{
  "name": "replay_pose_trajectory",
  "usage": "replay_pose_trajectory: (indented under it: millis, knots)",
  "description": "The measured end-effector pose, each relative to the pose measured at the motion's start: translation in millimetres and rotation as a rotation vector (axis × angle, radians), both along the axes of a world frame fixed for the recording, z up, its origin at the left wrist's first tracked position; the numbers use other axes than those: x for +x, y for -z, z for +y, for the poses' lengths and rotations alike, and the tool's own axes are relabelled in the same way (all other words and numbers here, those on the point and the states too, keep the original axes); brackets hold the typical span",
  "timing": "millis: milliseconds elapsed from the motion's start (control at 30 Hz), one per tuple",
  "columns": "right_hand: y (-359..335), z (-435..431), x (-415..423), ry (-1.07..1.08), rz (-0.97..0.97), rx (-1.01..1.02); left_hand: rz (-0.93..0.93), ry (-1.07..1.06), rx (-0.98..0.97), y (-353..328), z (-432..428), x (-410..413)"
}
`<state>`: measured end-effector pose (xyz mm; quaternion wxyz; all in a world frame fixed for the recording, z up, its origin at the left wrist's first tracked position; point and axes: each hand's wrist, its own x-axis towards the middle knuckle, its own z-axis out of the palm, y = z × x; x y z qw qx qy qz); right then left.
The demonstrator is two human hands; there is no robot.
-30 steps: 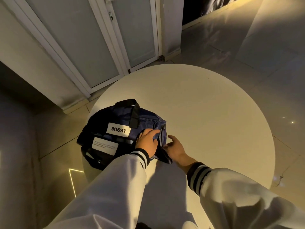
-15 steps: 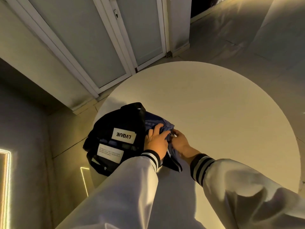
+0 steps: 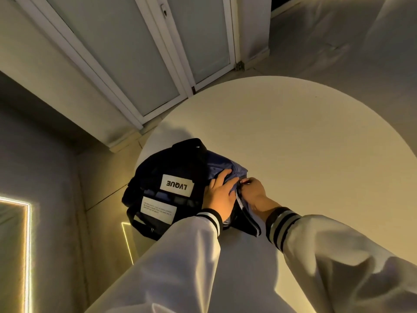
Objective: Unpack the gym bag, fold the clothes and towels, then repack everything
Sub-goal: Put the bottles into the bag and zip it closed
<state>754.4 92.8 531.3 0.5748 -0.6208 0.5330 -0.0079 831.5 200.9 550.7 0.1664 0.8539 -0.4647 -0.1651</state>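
A dark navy gym bag (image 3: 171,177) with black straps and two white labels lies at the near left edge of a round white table (image 3: 304,143). My left hand (image 3: 220,195) rests on the bag's blue end, its fingers curled over the fabric. My right hand (image 3: 252,190) pinches something small at the bag's zip line, right beside the left hand; it looks like the zip pull. The bag's contents are hidden.
White-framed glass doors (image 3: 140,55) stand behind the table at the back left. A glowing light strip (image 3: 28,245) runs along the floor at the left. Grey tiled floor (image 3: 338,41) surrounds the table.
My right hand has moved from beside the bag onto its zip line and closed into a pinch. My left hand has stayed on the bag's end. The camera has shifted closer.
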Motion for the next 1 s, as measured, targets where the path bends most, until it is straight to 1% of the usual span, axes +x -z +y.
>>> replay_pose_trajectory:
  millis: [133, 300, 467, 533, 633, 667, 733, 800, 867, 1000]
  knots:
    - [-6.5, 0.7, -7.9, 0.009, 0.006, -0.069, 0.004, 0.021, 0.107, -7.5, 3.5, -2.4]
    - [-22.3, 11.9, -16.6, 0.049, -0.041, -0.188, 0.073, 0.065, 0.112, -7.3, 10.4, -5.5]
    - [-34.1, 35.3, -33.3, -0.010, -0.090, -0.327, 0.133, 0.078, 0.159, -14.8, 10.0, -3.1]
    - [-33.2, 46.5, -40.0, -0.001, -0.110, -0.314, 0.177, 0.071, 0.164, -15.8, 12.2, -2.5]
    - [-29.0, 56.6, -48.2, 0.057, -0.112, -0.244, 0.234, 0.066, 0.074, -16.9, 22.3, -5.5]
    - [-28.8, 57.1, -50.3, 0.085, -0.111, -0.226, 0.204, 0.054, 0.046, -17.6, 29.0, -8.7]
    - [-29.5, 57.0, -52.7, 0.133, -0.123, -0.213, 0.081, 0.000, 0.038, -17.6, 46.5, -17.8]
    - [-32.7, 58.6, -52.4, 0.152, -0.135, -0.212, 0.014, -0.018, 0.097, -15.7, 59.1, -26.3]
    - [-35.0, 63.9, -50.5, 0.140, -0.143, -0.228, 0.031, 0.008, 0.131, -11.2, 63.3, -31.9]
    - [-34.5, 78.4, -46.6, 0.076, -0.130, -0.356, 0.057, 0.026, 0.064, -10.2, 62.7, -26.5]
